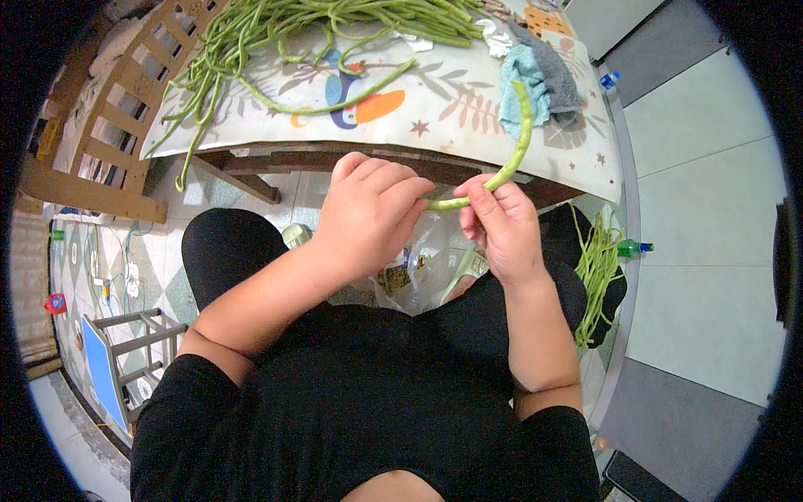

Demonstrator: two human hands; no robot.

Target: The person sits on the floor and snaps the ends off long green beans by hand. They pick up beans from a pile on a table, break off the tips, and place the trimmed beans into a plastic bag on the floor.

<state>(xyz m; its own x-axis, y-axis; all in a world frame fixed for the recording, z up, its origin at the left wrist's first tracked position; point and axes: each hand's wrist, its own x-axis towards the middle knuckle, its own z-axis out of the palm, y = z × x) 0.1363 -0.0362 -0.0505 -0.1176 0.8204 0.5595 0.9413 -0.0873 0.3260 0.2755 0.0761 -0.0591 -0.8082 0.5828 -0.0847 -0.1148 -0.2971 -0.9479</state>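
A long green bean [520,144] is held between my two hands in front of the table edge. My right hand [504,224] pinches it between thumb and fingers, and its free end curves up over the tabletop. My left hand [368,209] is closed around the bean's other end, which its fingers hide. On the table lies a big heap of long green beans [335,18], several trailing over the left edge. Below my hands, between my knees, is a clear plastic bag [427,259], partly covered by my hands.
The table's printed cover [468,96] carries blue and grey cloths [535,79] at the right. More long beans [598,276] hang beside my right leg, near a green bottle [633,248]. A wooden railing [125,109] and a blue-topped stool [104,368] stand at the left.
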